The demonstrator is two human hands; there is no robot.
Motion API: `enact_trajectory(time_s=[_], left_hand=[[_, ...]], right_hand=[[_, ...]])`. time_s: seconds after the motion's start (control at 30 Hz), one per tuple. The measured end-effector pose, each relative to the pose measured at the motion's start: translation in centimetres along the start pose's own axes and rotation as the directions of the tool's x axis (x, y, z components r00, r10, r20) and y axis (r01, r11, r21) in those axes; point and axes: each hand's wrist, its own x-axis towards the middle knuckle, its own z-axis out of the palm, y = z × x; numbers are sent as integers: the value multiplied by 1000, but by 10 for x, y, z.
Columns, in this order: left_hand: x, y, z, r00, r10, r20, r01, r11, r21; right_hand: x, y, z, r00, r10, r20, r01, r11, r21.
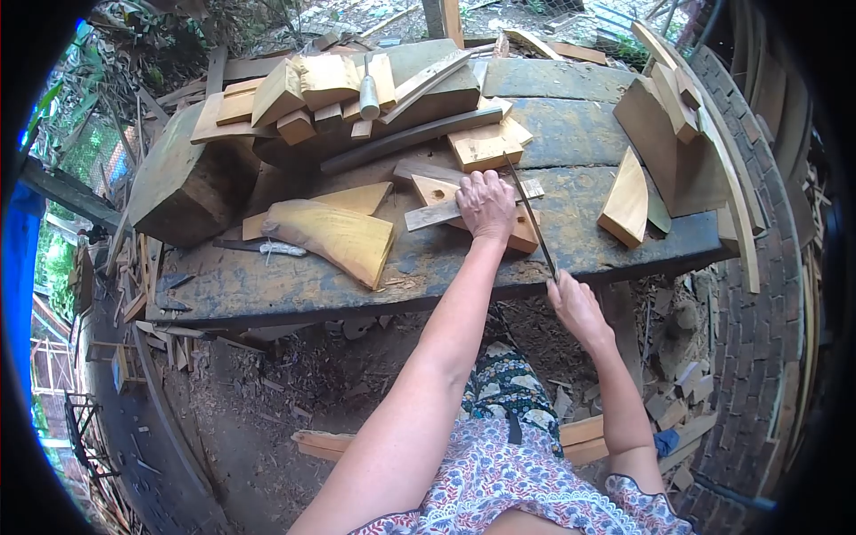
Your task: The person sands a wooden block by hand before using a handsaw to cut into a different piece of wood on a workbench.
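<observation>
My left hand [486,205] presses flat on a small light wooden piece [440,192] that lies on the dark weathered workbench [580,192]. A grey wooden strip [431,215] lies under that hand too. My right hand [578,308] grips the near end of a long thin dark file [528,210]. The file runs from this hand up and away across the right edge of the wooden piece.
A curved yellow wood slab [334,236] and a knife [267,248] lie to the left. Stacked offcuts [312,89], a chisel handle [368,96] and a big block [183,183] fill the back. More wood pieces [626,201] stand at the right. Scraps litter the ground.
</observation>
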Motion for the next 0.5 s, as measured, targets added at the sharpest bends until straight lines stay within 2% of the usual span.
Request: enact_trajectory(time_s=[0.23, 0.43, 0.5], left_hand=[[0, 1, -1, 1000, -6, 1, 6, 1000, 2], [0, -1, 2, 1000, 4, 21, -4, 1000, 28], [-1, -1, 3, 1000, 0, 19, -1, 1000, 21]], right_hand=[[9, -6, -10, 999, 30, 29, -30, 999, 22], [47, 0, 7, 999, -24, -35, 25, 999, 36], [51, 3, 13, 998, -22, -56, 29, 991, 133]])
